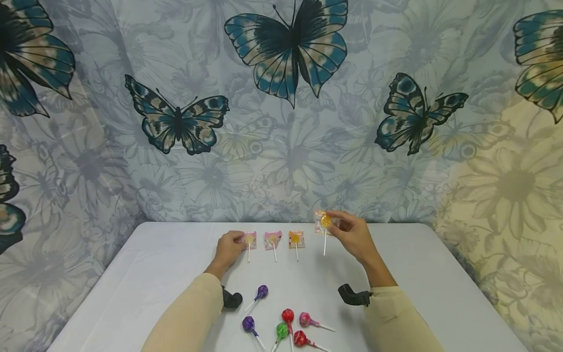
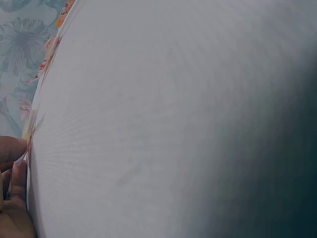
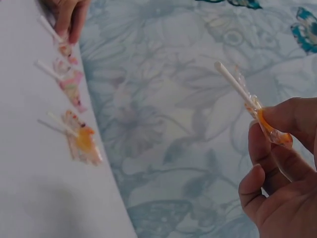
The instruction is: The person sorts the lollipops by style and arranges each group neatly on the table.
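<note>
My right hand [image 1: 353, 236] pinches a flat lollipop [image 1: 326, 222] in a clear printed wrapper, its yellow-orange candy up and its white stick pointing down. In the right wrist view, thumb and fingers grip this lollipop [image 3: 270, 126] by its candy end, off the table. My left hand [image 1: 230, 249] pinches the wrapper edge of a pale pink-wrapped lollipop [image 1: 249, 238] at the row's left end. To its right lie another pink-wrapped lollipop [image 1: 273, 238] and an orange-wrapped lollipop [image 1: 296, 239], sticks toward me.
Nearer me on the white table [image 1: 132, 293] lie round lollipops: two purple ones, one of them a purple lollipop [image 1: 262, 292], a green lollipop [image 1: 282, 331], a pink lollipop [image 1: 305, 319] and two red ones, including a red lollipop [image 1: 288, 316]. A butterfly-patterned cloth [image 1: 299, 161] hangs behind.
</note>
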Demonstrator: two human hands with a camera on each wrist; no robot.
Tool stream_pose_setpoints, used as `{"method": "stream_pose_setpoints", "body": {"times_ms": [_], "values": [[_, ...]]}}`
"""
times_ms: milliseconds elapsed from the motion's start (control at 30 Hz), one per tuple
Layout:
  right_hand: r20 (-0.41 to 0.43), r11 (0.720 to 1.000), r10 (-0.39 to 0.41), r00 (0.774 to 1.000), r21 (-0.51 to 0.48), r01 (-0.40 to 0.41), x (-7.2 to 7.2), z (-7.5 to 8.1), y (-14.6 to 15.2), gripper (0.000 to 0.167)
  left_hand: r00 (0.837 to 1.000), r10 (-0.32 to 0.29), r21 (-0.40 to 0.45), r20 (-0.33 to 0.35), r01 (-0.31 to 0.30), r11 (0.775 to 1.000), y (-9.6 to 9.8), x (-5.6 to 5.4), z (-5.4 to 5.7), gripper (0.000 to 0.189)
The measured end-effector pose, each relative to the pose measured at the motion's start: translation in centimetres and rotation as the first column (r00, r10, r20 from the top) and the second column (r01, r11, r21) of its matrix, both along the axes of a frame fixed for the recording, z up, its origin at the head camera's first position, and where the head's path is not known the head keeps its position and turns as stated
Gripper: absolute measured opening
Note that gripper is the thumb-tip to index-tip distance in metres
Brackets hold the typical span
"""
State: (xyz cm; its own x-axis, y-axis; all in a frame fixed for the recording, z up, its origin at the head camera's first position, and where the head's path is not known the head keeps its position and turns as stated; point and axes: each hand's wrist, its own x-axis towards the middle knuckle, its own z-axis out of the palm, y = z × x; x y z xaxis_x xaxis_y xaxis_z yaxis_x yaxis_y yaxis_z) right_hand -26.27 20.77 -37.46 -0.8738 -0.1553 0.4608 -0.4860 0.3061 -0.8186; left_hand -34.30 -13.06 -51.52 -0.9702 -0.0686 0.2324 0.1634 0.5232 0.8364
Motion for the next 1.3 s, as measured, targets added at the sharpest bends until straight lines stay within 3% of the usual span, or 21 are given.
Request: {"method": "stream_pose_setpoints", "body": {"times_ms": [233, 567, 767, 833, 1000, 1067, 1300], "values": [[0.086, 1.0, 0.027, 0.996, -0.01, -0.027, -1.5, -1.4, 0.5, 0.035, 1.0, -0.002, 0.008, 0.003, 0.002, 1.0, 0.0, -0.1, 0.1, 0.034], [0.091, 0.997, -0.064, 0.994, 0.037, 0.061, -5.5, -6.1, 1.8, 0.033, 1.0, -0.004, 0.018, -0.003, 0.005, 1.0, -0.1, -0.1, -0.1, 0.034], [0.177, 0.996, -0.081, 0.981, 0.041, 0.075, -6.2, -7.0, 1.9, 0.033, 1.0, 0.001, 0.006, -0.001, -0.001, 1.0, -0.1, -0.2, -0.2, 0.034], [0.205, 0.997, -0.077, 0.976, 0.037, 0.071, -5.8, -6.6, 1.6, 0.033, 1.0, 0.002, 0.006, 0.003, -0.002, 1.0, -0.1, -0.2, -0.1, 0.034], [0.235, 0.996, -0.087, 0.968, 0.057, 0.075, -6.4, -7.6, 1.6, 0.034, 1.0, 0.0, 0.006, 0.002, 0.0, 1.0, -0.1, -0.1, 0.0, 0.034], [0.248, 0.993, -0.105, 0.963, 0.071, 0.09, -7.2, -8.7, 1.9, 0.035, 1.0, -0.002, 0.006, -0.001, 0.002, 1.0, -0.1, -0.1, 0.0, 0.034], [0.288, 0.99, -0.124, 0.95, 0.103, 0.098, -7.8, -9.8, 2.0, 0.033, 1.0, -0.009, 0.009, -0.007, 0.009, 1.0, 0.0, 0.1, 0.1, 0.034]]}}
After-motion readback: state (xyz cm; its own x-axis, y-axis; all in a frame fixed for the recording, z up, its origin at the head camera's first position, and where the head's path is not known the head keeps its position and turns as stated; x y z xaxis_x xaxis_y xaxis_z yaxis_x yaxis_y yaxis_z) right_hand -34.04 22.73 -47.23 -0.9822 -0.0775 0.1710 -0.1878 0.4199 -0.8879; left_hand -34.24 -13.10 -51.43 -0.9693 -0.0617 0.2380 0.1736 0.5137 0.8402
